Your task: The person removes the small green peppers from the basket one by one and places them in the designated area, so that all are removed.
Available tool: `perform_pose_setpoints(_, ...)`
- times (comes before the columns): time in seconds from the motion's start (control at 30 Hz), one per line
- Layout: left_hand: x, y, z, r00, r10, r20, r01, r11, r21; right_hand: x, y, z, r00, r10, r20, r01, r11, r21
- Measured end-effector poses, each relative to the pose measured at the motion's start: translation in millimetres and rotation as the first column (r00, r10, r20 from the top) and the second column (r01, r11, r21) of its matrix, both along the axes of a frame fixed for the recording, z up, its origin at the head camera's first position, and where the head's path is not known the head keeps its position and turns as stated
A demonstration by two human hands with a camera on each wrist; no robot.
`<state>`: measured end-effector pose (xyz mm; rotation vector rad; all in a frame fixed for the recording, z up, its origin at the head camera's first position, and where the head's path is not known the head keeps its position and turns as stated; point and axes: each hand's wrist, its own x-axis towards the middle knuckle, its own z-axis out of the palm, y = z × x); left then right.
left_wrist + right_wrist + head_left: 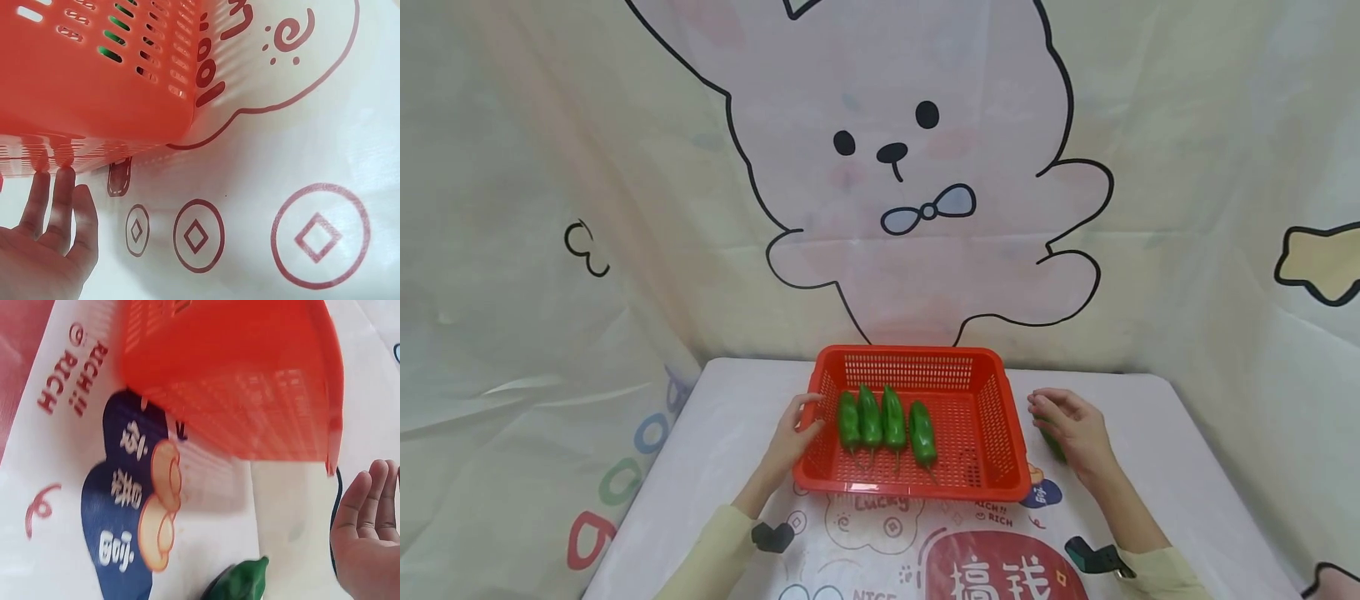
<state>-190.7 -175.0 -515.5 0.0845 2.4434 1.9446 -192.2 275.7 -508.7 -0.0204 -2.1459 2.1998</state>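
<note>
Biggest thing is the cloth backdrop point(1187, 125), out past the left hand point(792, 432) and right hand point(1077, 432), its cartoon animal point(910, 271) cut off up top. Then the white table point(1150, 433) under both, covered in prints; only the left wrist cam gets the coins point(199, 235) up close beside those fingers. Red basket point(985, 494) sits between the hands. Left fingers look fairly straight, tips touching its outer wall; head cam puts the thumb at the rim, left wrist cam misses it, so can't tell if it's gripping. Right hand's loosely open, nothing in it. Four peppers point(892, 421) are in the basket, just right of the left hand, mere green bits through the slots from that wrist. Fifth pepper point(240, 582) lies under the right hand, partly hidden from above, cut off in the right wrist cam.
</note>
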Motion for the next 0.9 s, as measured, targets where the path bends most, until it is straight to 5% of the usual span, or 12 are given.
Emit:
perform_pose_setpoints(0.33, -16.4, -8.4, -33.3, 1.0, 0.017, 0.01, -0.017, 1.0, -0.014, -3.3, -28, 4.3, 0.996, 0.08, -0.05, -0.074, 0.992, 0.1)
perform_pose_setpoints(0.9, -18.2, -10.1, -33.9, 1.0, 0.018, 0.005, -0.018, 0.998, -0.057, -3.6, -66, 8.2, 0.978, 0.183, -0.101, -0.167, 0.974, 0.152)
